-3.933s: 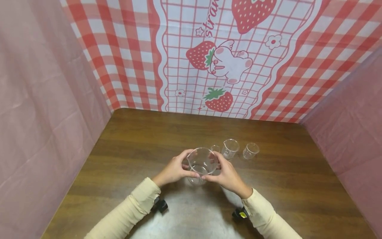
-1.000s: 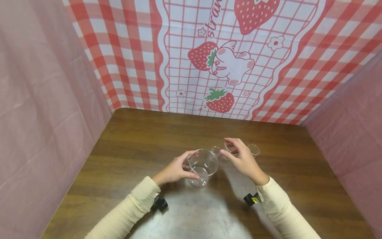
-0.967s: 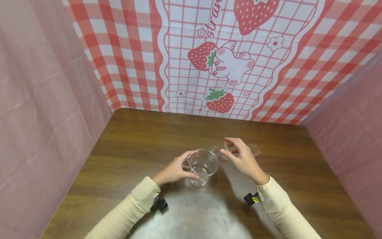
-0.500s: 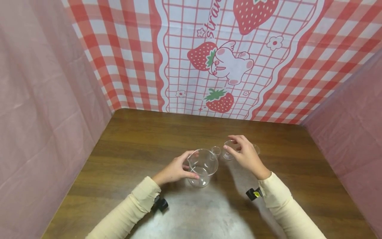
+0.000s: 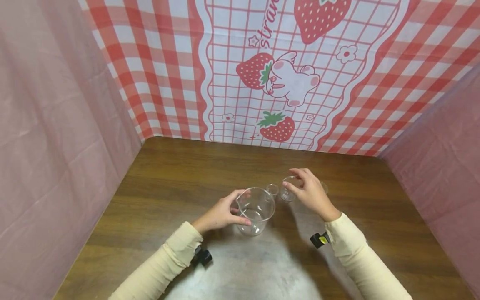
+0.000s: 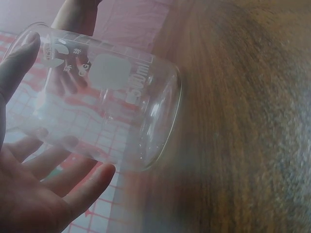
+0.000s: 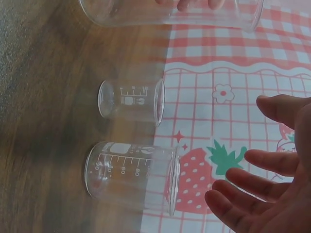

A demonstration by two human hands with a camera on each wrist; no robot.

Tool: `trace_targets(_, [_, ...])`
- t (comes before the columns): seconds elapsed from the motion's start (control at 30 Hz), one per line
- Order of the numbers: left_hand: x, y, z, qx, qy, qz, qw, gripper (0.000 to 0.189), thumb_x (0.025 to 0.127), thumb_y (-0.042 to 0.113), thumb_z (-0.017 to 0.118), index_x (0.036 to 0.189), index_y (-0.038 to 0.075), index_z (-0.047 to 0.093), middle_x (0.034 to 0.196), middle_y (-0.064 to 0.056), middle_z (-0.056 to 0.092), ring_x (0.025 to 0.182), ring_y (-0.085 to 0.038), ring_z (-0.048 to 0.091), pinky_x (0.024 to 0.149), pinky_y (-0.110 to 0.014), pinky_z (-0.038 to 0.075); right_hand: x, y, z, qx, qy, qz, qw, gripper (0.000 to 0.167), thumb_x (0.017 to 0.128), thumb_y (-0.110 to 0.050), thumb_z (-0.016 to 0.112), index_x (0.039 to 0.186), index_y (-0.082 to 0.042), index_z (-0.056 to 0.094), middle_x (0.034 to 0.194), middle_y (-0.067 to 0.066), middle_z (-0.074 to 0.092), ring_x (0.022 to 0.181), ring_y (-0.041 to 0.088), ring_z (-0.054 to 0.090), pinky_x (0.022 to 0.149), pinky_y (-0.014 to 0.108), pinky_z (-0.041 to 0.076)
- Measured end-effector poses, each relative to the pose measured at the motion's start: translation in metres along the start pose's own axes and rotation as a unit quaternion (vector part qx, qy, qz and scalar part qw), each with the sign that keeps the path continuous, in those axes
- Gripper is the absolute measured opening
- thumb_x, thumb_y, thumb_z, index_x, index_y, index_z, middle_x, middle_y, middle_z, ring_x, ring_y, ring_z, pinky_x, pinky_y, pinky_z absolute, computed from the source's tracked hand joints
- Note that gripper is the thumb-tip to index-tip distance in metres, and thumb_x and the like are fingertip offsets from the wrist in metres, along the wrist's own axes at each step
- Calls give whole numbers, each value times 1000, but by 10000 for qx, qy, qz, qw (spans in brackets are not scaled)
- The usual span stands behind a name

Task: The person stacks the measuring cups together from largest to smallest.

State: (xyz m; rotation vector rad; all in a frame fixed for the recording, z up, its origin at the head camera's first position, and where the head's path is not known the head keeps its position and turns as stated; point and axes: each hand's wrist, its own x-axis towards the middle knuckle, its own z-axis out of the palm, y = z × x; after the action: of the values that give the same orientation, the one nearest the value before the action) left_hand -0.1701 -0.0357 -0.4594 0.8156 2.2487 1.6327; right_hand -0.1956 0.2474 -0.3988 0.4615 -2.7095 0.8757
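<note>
My left hand (image 5: pixel 222 212) grips a large clear glass beaker (image 5: pixel 256 225), its thumb in front and its fingers round the far side. In the left wrist view this beaker (image 6: pixel 109 73) carries white print with "500ml". My right hand (image 5: pixel 312 192) is at the medium beaker (image 5: pixel 288 195), thumb and fingers spread over its rim. From the right wrist, the fingertips (image 7: pixel 214 198) show a gap to that beaker's (image 7: pixel 131 170) rim. A small beaker (image 5: pixel 272 190) stands between the large and medium ones.
Another beaker (image 5: pixel 325 187) is mostly hidden behind my right hand. The beakers stand on a brown wooden table (image 5: pixel 180 175). A red and white strawberry cloth (image 5: pixel 240 104) hangs at the back, with pink curtains (image 5: pixel 56 146) at both sides.
My right hand has left the large beaker and gone right to the medium one, then shifted slightly further right. My left hand has stayed on the large beaker.
</note>
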Motion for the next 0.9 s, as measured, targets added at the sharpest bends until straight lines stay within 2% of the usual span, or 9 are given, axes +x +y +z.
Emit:
trace_targets(0.13, [0,0,0,7,-2,-9,10000,80,75,16,84,142,8,42,146,-14,49,129,-33,52,98,-39,55,2,3,-1,-273,-90,25,9996,49,84,-22,76,123,4,60,111,24,63,91,33,64,79,50,57])
trace_targets(0.47, [-1,0,-1,-10,-10,-31,10000,81,74,15,84,142,6,41,146,-15,49,129,-33,52,98,-39,55,6,9,-7,-581,-579,394,9958,54,85,-24,75,127,4,58,118,23,60,111,39,58,96,56,48])
trace_targets(0.9, [-1,0,-1,-54,-41,-9,10000,81,74,15,84,142,6,41,146,-16,49,129,-33,52,98,-39,55,9,16,-6,-887,-971,555,9898,57,84,-27,75,128,5,57,120,25,58,109,41,57,93,58,48])
